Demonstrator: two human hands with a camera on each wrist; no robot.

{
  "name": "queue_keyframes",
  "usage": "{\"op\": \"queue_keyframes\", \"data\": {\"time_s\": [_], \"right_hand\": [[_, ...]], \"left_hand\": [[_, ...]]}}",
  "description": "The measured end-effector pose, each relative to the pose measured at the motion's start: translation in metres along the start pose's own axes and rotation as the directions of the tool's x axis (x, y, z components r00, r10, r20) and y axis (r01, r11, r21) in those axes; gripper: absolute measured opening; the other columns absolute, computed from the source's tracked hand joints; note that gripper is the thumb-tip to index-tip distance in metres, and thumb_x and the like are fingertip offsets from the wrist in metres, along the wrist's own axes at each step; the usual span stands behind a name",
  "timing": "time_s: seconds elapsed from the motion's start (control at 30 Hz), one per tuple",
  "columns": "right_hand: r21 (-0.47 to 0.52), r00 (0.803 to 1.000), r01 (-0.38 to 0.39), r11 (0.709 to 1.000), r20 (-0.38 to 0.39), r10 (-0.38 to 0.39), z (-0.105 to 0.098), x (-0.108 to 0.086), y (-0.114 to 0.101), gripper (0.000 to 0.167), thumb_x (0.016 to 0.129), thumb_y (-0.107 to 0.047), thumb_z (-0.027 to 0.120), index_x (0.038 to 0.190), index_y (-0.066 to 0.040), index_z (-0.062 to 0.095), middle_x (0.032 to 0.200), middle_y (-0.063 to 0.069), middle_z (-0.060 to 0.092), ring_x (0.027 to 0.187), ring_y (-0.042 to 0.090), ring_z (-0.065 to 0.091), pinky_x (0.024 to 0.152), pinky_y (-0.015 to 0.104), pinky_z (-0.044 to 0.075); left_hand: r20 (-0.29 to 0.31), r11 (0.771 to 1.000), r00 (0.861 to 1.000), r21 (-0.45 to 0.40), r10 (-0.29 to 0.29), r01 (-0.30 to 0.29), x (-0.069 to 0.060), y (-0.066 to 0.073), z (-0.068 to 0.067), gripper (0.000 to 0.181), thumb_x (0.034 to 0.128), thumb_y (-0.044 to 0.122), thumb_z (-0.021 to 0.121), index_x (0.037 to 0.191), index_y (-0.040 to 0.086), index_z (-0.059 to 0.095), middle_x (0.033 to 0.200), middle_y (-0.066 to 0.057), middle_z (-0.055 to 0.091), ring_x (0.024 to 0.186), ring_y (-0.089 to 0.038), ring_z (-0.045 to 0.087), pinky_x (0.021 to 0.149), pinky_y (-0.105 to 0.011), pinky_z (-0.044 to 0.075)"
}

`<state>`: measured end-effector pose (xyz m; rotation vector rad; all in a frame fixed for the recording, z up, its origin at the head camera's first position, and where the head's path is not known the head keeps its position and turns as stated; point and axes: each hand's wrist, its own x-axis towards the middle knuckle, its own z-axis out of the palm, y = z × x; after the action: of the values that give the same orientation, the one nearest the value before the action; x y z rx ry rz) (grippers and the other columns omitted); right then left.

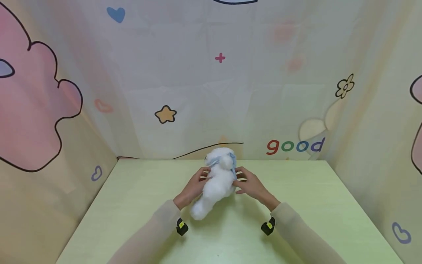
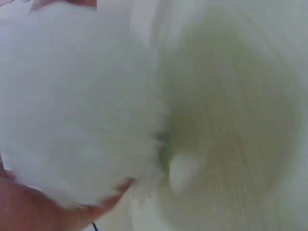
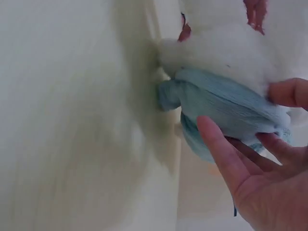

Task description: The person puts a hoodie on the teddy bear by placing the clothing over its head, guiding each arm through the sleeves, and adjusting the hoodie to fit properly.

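A white fluffy plush toy (image 1: 219, 181) with light blue cloth about its upper part is between my two hands, its tail end towards me. My left hand (image 1: 193, 185) grips its left side, the fingers partly hidden by the fur. From the right, my right hand (image 1: 252, 185) holds it with bent, spread fingers. In the right wrist view, the fingers (image 3: 219, 144) lie against the blue cloth (image 3: 221, 106) and the thumb touches white fur. White fur (image 2: 82, 96) fills much of the left wrist view, with my left fingers (image 2: 103, 208) along its lower edge.
A pale green table (image 1: 141, 194) lies underneath, its far edge just behind the toy. Printed curtains (image 1: 197, 73) stand behind and on both sides. Small black devices (image 1: 182, 227) with yellow marks show beside both wrists. Shadows fall on the tabletop below the toy.
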<state>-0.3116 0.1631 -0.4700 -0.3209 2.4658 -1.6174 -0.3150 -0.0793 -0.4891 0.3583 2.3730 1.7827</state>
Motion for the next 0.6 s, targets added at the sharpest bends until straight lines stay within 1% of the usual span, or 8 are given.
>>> {"op": "queue_keyframes", "data": {"time_s": [0.1,0.17,0.27,0.33,0.4,0.47,0.53,0.6], "right_hand": [[-0.075,0.994,-0.021,0.997,0.104,0.029,-0.004,-0.004,0.011,0.045,0.093,-0.022,0.064,0.134,-0.008,0.052,0.129,0.02,0.06,0.112,0.031,0.063,0.074,0.04,0.06],[-0.119,0.986,-0.056,0.991,0.148,0.074,-0.01,-0.006,0.015,0.041,0.092,-0.024,0.06,0.127,-0.002,0.056,0.123,0.019,0.064,0.107,0.03,0.066,0.071,0.041,0.06],[-0.188,0.978,-0.105,0.977,0.158,0.135,-0.02,-0.009,0.018,0.042,0.091,-0.029,0.055,0.119,0.001,0.061,0.115,0.017,0.068,0.097,0.029,0.069,0.066,0.042,0.059],[-0.222,0.983,-0.111,0.969,0.115,0.139,-0.025,-0.011,0.016,0.046,0.092,-0.035,0.054,0.123,0.0,0.059,0.116,0.017,0.068,0.092,0.029,0.07,0.063,0.042,0.059],[-0.276,0.995,-0.067,0.959,0.049,0.084,-0.028,-0.012,0.013,0.051,0.095,-0.043,0.054,0.131,-0.006,0.055,0.119,0.016,0.066,0.09,0.028,0.069,0.061,0.04,0.058],[-0.356,0.999,0.012,0.934,-0.038,-0.027,-0.026,-0.013,0.007,0.054,0.096,-0.049,0.054,0.136,-0.012,0.053,0.12,0.013,0.064,0.09,0.025,0.067,0.064,0.036,0.055],[-0.454,0.979,0.103,0.885,-0.112,-0.172,-0.022,-0.014,0.001,0.052,0.095,-0.051,0.057,0.134,-0.016,0.057,0.119,0.009,0.064,0.091,0.022,0.065,0.068,0.035,0.053],[-0.547,0.943,0.194,0.814,-0.125,-0.309,-0.017,-0.014,-0.003,0.045,0.094,-0.046,0.06,0.127,-0.015,0.063,0.116,0.007,0.065,0.095,0.023,0.064,0.075,0.038,0.052]], "left_hand": [[-0.003,0.982,1.0,0.186,0.024,-0.023,-0.003,0.001,0.002,0.037,0.0976,0.034,0.06,0.132,0.023,0.055,0.128,-0.009,0.056,0.113,-0.025,0.057,0.09,-0.041,0.049],[0.03,0.959,0.998,0.275,0.059,-0.065,-0.005,0.002,0.004,0.036,0.0967,0.032,0.061,0.131,0.021,0.057,0.126,-0.009,0.056,0.113,-0.026,0.056,0.092,-0.043,0.048],[0.071,0.926,0.992,0.355,0.107,-0.125,-0.009,0.003,0.005,0.036,0.0954,0.028,0.062,0.13,0.019,0.059,0.127,-0.008,0.056,0.115,-0.027,0.056,0.096,-0.044,0.047],[0.073,0.913,0.99,0.383,0.124,-0.142,-0.01,0.003,0.002,0.037,0.0942,0.025,0.062,0.13,0.017,0.059,0.128,-0.009,0.057,0.119,-0.028,0.054,0.1,-0.047,0.044],[0.062,0.91,0.992,0.395,0.112,-0.127,-0.01,0.001,-0.002,0.039,0.093,0.025,0.063,0.131,0.015,0.058,0.13,-0.009,0.058,0.125,-0.03,0.052,0.103,-0.049,0.042],[0.062,0.917,0.994,0.385,0.089,-0.106,-0.009,-0.001,-0.007,0.042,0.0927,0.026,0.064,0.132,0.013,0.057,0.134,-0.01,0.057,0.13,-0.032,0.048,0.106,-0.052,0.039],[0.077,0.927,0.995,0.366,0.061,-0.085,-0.008,-0.005,-0.008,0.045,0.0929,0.03,0.065,0.134,0.013,0.055,0.138,-0.01,0.055,0.135,-0.032,0.045,0.109,-0.052,0.037],[0.095,0.932,0.993,0.35,0.064,-0.094,-0.007,-0.009,-0.007,0.046,0.0932,0.033,0.065,0.134,0.013,0.055,0.14,-0.01,0.054,0.135,-0.032,0.046,0.109,-0.052,0.038]]}}
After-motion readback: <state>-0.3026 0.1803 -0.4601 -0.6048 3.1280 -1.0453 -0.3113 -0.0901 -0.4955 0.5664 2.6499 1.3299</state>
